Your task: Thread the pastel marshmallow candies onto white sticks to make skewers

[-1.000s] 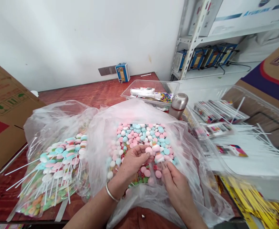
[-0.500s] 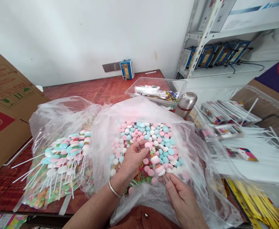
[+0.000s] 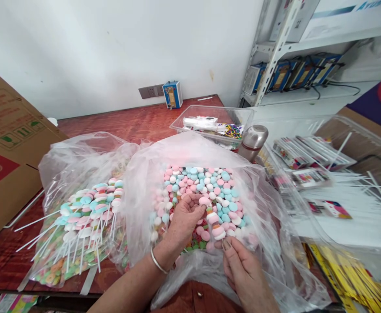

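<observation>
My right hand (image 3: pixel 244 263) is closed on the lower end of a candy skewer (image 3: pixel 215 224), threaded with pink and white marshmallows and ring gummies. At its upper end, my left hand (image 3: pixel 185 217), a bangle on its wrist, pinches a pink marshmallow (image 3: pixel 205 201); whether the stick passes through it is hidden. Both hands are over an open clear plastic bag (image 3: pixel 190 150) holding loose pink, white and blue marshmallows (image 3: pixel 206 178) and ring gummies (image 3: pixel 197 238). To the left, several made-up skewers (image 3: pixel 91 208) lie on another bag of ring gummies (image 3: pixel 53 271).
Behind the bag stand a clear tub (image 3: pixel 177 126) and a steel flask (image 3: pixel 253 141). A large clear bin (image 3: pixel 327 230) with white sticks and printed cards is on the right. A cardboard box (image 3: pixel 11 148) borders the left. Yellow twist ties (image 3: pixel 350 278) lie low right.
The pink marshmallow in my left hand sits slightly lower, nearer the ring gummy on the skewer. My right hand keeps its hold, and the rest has barely shifted.
</observation>
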A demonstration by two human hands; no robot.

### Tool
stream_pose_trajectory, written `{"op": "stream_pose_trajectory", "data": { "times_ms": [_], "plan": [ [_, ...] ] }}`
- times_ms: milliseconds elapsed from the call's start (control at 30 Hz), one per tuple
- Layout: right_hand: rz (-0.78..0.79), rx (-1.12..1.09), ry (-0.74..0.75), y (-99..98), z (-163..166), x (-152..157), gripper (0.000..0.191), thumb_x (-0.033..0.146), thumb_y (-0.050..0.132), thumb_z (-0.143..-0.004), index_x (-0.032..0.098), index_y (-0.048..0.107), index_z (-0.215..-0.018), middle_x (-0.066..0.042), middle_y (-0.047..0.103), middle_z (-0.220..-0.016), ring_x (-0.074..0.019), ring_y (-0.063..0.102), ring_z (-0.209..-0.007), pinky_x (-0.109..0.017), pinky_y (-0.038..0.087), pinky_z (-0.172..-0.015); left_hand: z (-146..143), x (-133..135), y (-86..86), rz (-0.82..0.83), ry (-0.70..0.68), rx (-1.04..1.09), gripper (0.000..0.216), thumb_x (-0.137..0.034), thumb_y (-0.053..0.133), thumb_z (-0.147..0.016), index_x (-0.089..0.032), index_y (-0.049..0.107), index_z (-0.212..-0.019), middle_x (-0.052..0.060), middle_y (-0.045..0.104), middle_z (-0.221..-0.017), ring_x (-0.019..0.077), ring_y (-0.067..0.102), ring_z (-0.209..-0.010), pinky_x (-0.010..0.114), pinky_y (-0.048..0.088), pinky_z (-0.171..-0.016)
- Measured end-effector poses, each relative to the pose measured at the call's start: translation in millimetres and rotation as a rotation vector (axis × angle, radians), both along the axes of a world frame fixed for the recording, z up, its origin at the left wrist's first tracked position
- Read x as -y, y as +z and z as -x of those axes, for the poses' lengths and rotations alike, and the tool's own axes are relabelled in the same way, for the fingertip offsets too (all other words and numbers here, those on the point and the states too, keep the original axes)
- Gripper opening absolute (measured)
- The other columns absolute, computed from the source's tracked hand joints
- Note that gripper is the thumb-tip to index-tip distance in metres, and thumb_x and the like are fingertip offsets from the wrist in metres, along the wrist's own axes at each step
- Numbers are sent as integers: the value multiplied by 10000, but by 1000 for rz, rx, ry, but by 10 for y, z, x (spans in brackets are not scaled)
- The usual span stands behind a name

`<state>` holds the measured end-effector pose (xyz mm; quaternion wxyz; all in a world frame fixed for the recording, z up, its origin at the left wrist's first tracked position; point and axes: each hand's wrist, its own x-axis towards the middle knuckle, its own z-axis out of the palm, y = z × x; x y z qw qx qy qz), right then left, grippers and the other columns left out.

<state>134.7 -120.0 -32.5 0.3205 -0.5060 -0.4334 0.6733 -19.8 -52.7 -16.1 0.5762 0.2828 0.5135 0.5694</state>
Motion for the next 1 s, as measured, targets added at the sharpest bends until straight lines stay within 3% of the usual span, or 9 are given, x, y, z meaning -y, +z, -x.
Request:
{"op": "stream_pose_trajectory", "data": {
  "times_ms": [300, 500, 733, 833, 1000],
  "plan": [
    [-3, -4, 27, 77, -3, -56, 335, 544, 423, -936, 233, 478, -822, 109, 307, -520, -83, 194, -407, -203, 179, -359, 24, 18, -20, -48, -103, -167, 209, -267, 700, -765, -183, 642, -947, -37, 584, -624, 94, 531, -548, 192, 436, -551],
    [-119, 103, -45, 131, 129, -92, 312, 476, 388, -948, 215, 545, -885, 97, 338, -521, -105, 260, -421, -217, 216, -389, -9, 49, -104, -35, -25, -175, 211, -250, 699, -753, -187, 655, -950, -22, 631, -727, 84, 545, -572, 186, 450, -553],
    [-576, 492, -31, 50, 216, -92, 325, 373, 353, -976, 223, 529, -748, -5, 603, -635, -163, 559, -548, -238, 417, -517, -141, -17, 134, 26, 130, 384, 364, -437, 741, -756, -186, 545, -932, 54, 680, -904, 201, 685, -807, 304, 541, -694],
    [-740, 645, -49, -75, 267, -49, 377, 350, 282, -1007, 228, 571, -799, -24, 624, -593, -193, 611, -524, -252, 433, -491, -197, -43, 222, 54, 190, 502, 339, -415, 750, -758, -181, 524, -854, 10, 619, -766, 150, 642, -698, 250, 512, -623],
    [-845, 814, -58, -247, 334, 3, 459, 334, 202, -1039, 204, 632, -941, -44, 643, -545, -228, 657, -480, -277, 450, -449, -249, 2, 260, 66, 75, 548, 269, -389, 671, -801, -185, 497, -777, -37, 490, -641, 72, 464, -516, 169, 328, -430]
  ]
}}
